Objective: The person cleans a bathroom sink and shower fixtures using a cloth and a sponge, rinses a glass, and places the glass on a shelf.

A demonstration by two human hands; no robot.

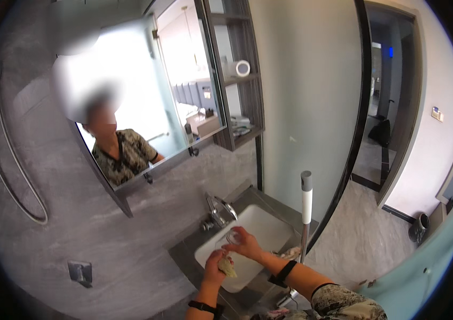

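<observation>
Over the white washbasin (275,228), my two hands are close together. My left hand (212,265) grips a crumpled yellow-green cloth (227,267), part of which hangs below the fingers. In my right hand (247,245) is a small clear vessel (232,237), likely a drinking glass, held near the basin's back edge. The chrome faucet (219,216) stands just behind it; whether water runs cannot be made out.
A mop handle (306,200) stands upright by the basin's right side, near my right forearm. The dark tiled counter (186,256) surrounds the basin. Above hangs a mirror cabinet (138,104) with side shelves (242,80). A frosted glass panel (310,100) rises at the right.
</observation>
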